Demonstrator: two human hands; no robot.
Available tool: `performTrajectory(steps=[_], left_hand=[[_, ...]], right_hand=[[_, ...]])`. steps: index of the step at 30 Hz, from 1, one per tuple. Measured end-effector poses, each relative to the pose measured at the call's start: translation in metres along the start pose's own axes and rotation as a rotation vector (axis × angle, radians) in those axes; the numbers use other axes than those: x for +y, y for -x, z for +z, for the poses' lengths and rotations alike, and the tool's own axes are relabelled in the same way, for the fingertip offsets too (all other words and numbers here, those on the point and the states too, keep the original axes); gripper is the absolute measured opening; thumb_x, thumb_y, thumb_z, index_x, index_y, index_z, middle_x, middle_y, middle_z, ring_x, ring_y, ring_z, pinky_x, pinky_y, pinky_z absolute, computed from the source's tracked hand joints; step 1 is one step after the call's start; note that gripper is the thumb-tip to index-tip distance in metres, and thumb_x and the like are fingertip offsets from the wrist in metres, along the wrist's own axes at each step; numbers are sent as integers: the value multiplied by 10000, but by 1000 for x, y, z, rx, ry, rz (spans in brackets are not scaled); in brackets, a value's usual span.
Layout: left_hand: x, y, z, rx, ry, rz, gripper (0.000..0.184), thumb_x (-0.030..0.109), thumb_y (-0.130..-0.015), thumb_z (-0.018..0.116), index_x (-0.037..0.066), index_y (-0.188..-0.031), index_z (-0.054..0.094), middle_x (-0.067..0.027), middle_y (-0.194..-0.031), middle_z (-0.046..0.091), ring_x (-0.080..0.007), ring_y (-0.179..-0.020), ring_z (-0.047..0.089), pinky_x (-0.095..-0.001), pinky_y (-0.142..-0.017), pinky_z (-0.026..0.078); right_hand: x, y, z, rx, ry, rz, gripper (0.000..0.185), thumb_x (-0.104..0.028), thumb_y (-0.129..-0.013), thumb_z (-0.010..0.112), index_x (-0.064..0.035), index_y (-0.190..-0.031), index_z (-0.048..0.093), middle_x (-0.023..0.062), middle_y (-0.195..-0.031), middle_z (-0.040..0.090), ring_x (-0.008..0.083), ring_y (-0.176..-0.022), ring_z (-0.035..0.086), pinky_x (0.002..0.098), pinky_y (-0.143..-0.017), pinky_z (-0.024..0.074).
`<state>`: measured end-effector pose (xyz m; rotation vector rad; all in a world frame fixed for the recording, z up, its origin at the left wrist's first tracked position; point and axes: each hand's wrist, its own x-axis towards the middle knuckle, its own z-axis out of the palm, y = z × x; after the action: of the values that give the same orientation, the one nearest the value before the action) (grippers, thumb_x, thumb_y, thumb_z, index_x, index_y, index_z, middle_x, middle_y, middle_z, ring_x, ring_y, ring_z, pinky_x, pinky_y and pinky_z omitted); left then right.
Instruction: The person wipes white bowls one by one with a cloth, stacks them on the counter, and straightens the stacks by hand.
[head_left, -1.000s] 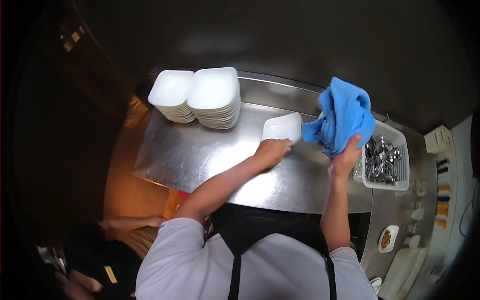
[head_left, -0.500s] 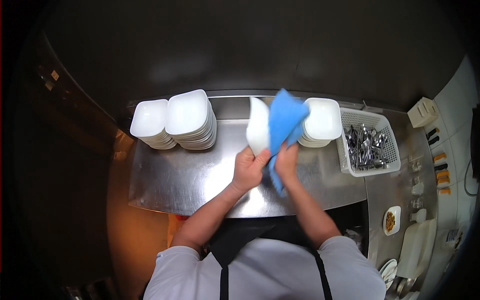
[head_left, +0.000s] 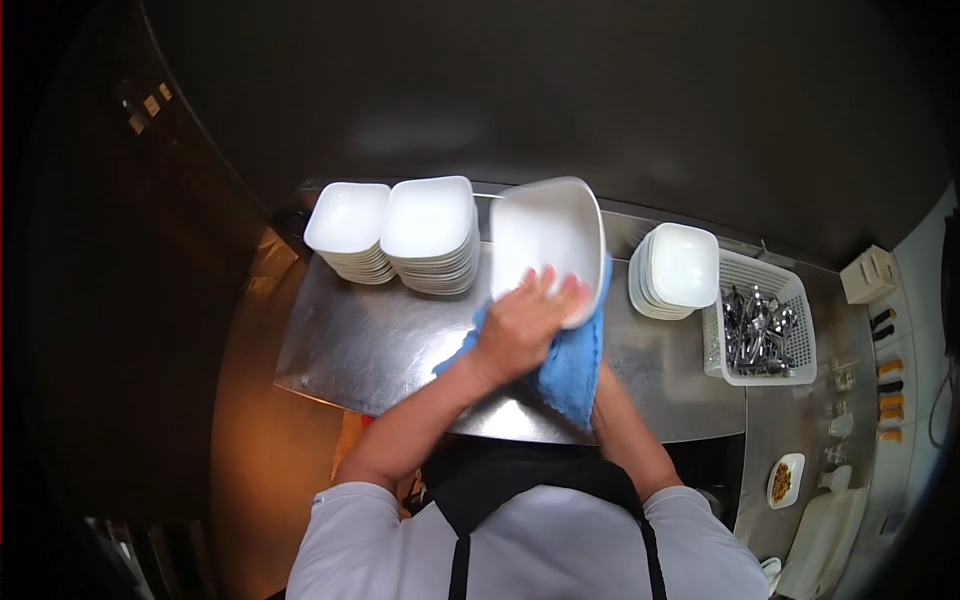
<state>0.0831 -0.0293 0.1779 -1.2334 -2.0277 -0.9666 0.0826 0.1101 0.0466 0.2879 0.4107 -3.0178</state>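
A white square dish [head_left: 550, 225] is held up above the counter, its inside facing me. My left hand [head_left: 522, 325] grips its near edge, the blurred fingers reaching over the rim onto the inner surface. A blue cloth [head_left: 575, 380] hangs under and behind the dish. My right forearm [head_left: 628, 428] runs up behind this cloth, which hides my right hand and its fingers. To the left stand two tall stacks of similar white dishes, the nearer one [head_left: 432, 220] beside the other [head_left: 348, 220]. A shorter dish stack [head_left: 684, 265] is on the right.
A white perforated basket [head_left: 712, 345] full of cutlery sits right of the short stack on the steel counter [head_left: 350, 335]. Farther right are a small dish of food [head_left: 797, 470], several glasses, a knife rack on the wall and a cream holder [head_left: 868, 277].
The dish has turned from edge-on to facing me. My left hand has moved onto its inner side. The cloth has dropped from beside the dish to beneath it, covering my right hand.
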Motion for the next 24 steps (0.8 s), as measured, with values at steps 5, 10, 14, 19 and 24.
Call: performTrajectory(steps=[5,10,14,19,24], left_hand=[[-85,0,-86,-3,-315,-129,329,13,-822,660,79,-1140,706,-119,-1138,715,-295,-1027,695,-401,-907,524],[-168,41,-175,-145,-595,-178,261,-5,-790,683,107,-1022,731,-96,-935,740,-272,-906,706,-408,-810,511],[-201,71,-198,-350,-594,-288,195,3,-806,668,88,-973,722,-104,-852,729,-291,-827,699,-411,-752,510],[-210,77,-198,-496,-538,-338,237,47,-849,652,100,-1075,699,-134,-1003,716,-311,-987,665,-446,-893,468],[-195,67,-189,-595,-721,-355,638,150,-892,660,99,-1478,414,-200,-1499,445,-412,-1440,315,-593,-1182,128]], right_hand=[[-5,54,86,104,272,-8,481,-390,-1046,438,-47,-1380,467,143,-1244,606,300,-1110,615,443,-996,517],[-31,53,74,18,41,49,445,-368,-1041,476,-46,-1348,484,121,-1181,630,264,-1044,636,414,-942,535],[-25,51,63,49,63,22,439,-360,-1039,483,-44,-1345,483,119,-1175,630,260,-1035,637,408,-937,534],[-17,56,53,87,65,-28,433,-350,-1038,492,-43,-1343,483,116,-1168,631,255,-1024,639,401,-931,533],[-11,74,28,133,23,-91,427,-341,-1036,502,-41,-1340,483,113,-1161,632,250,-1013,640,395,-926,531]])
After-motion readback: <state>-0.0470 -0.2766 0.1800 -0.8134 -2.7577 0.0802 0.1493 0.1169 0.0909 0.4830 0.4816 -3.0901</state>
